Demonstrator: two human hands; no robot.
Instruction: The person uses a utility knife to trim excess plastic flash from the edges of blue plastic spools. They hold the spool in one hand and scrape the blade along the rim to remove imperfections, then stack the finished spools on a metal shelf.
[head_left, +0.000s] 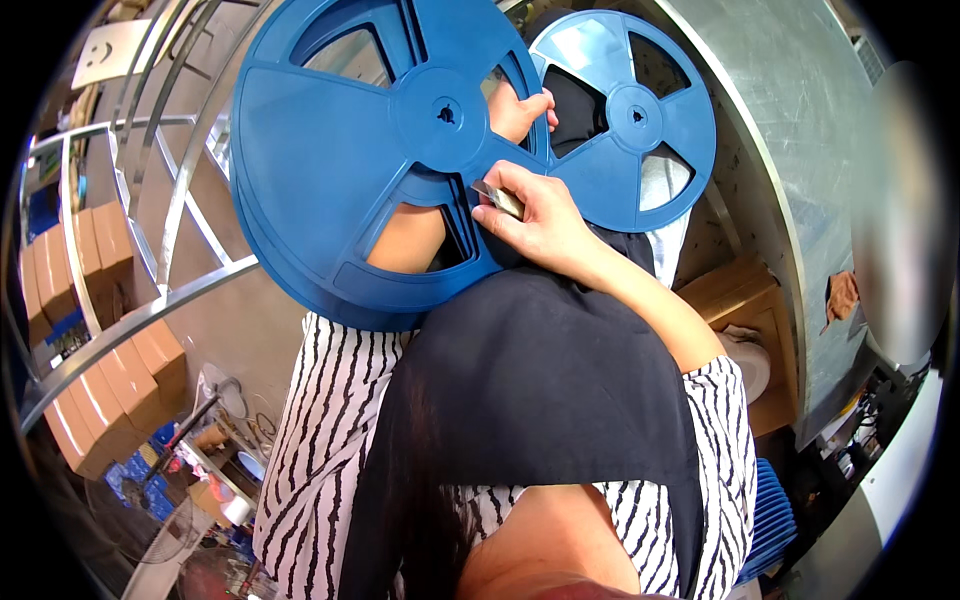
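A large blue plastic reel (300, 150) with cut-out windows stands tilted in front of me, over my lap. My left forearm passes behind it and shows through its lower window. My left hand (515, 112) is closed at the reel's right rim, partly hidden by the reel. In my right hand (540, 215) is a small utility knife (503, 199), gripped between thumb and fingers beside the reel's lower right edge. Its slanted metal tip points at the reel. Another blue reel (635, 118) lies just beyond, to the right.
A grey-green table (800, 130) runs along the right, with an open cardboard box (740, 300) below its edge. Metal rails (180, 220) cross the left side. Brown cartons (125, 390) are stacked at the far left, near assorted clutter on the floor.
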